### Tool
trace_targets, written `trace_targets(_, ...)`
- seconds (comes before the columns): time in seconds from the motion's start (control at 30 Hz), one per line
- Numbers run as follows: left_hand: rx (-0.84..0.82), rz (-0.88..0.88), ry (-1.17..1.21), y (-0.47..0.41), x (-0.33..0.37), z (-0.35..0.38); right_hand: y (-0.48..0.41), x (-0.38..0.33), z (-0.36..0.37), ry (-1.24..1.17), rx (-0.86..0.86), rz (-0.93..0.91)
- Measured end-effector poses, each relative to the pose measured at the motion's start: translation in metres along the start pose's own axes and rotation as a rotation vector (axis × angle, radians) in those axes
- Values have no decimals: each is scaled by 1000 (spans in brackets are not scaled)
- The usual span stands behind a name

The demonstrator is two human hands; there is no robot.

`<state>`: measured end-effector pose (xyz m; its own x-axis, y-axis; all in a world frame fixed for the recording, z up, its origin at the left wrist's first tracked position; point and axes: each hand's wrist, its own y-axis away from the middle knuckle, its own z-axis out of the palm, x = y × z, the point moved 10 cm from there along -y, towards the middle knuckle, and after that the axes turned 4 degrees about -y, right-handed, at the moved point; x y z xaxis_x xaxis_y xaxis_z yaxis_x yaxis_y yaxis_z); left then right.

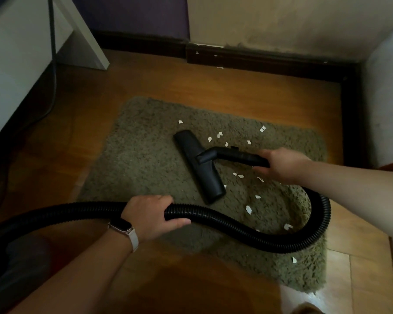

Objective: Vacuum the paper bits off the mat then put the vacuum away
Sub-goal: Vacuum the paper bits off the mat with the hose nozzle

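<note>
On the mat [145, 155]: nozzle head [198, 165] flat amid paper bits [248, 209] | right hand [281, 165] grip closed round wand handle [238, 156] | left hand [151, 217] grip wrapped round hose [225, 220]

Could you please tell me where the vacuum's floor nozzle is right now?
In the head view, the floor nozzle lies flat on the middle of the green mat, just left of the right hand, with paper bits scattered to its right.
</note>
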<state>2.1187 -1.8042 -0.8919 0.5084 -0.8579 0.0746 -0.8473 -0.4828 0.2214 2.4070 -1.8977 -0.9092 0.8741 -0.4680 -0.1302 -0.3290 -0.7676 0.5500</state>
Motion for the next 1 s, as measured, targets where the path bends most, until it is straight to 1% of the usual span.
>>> trace_targets(0.23,-1,-5,-10,-4,-3,2,0,41,7,-164,-9,75)
trace_targets(0.33,15,-6,2,-4,-4,3,-2,46,11,-199,1,86)
trace_targets(0.43,3,-3,12,-2,-4,5,-9,37,12,-212,20,70)
trace_targets(0.53,35,-10,34,-2,-4,1,-19,23,8,-216,35,42)
trace_targets(0.7,15,-44,38,0,-5,1,-34,-2,9,-243,57,-38)
trace_targets(0.8,-5,-63,32,1,-8,3,-38,-7,9,-249,49,-54)
trace_targets(0.83,4,-67,34,1,-8,3,-39,-5,8,-250,48,-50)
trace_targets(1.0,189,-49,25,-2,-12,-16,-38,15,-6,-252,41,-4)
